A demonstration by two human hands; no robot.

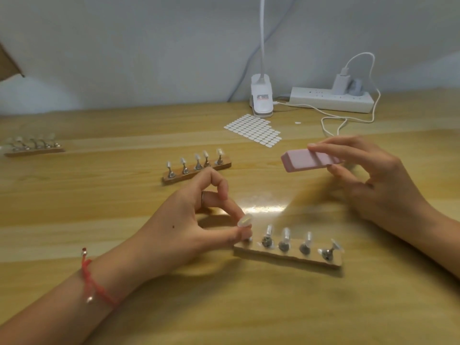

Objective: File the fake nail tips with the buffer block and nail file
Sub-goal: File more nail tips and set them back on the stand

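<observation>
Left hand (189, 227) pinches tip (245, 220) at stand (286, 257) left end; four tips (286, 235) right of grip; buffer (306, 160) behind-right; second stand (196, 170) behind.

Wooden table (99, 200) bore three nail-tip stands: near stand (286, 256), middle stand (196, 172), left stand (34, 151). Sticker sheet (254, 129), lamp base (261, 102), power strip (331, 102) and white cable (334, 118) lay toward the back edge.

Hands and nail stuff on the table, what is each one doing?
left hand: pinching the leftmost nail tip on the near holder.
right hand: gripping the buffer block.
buffer block: held above the table.
near holder: on the table, five tips mounted.
middle holder: untouched, five tips mounted.
charger: plugged into power strip.
</observation>
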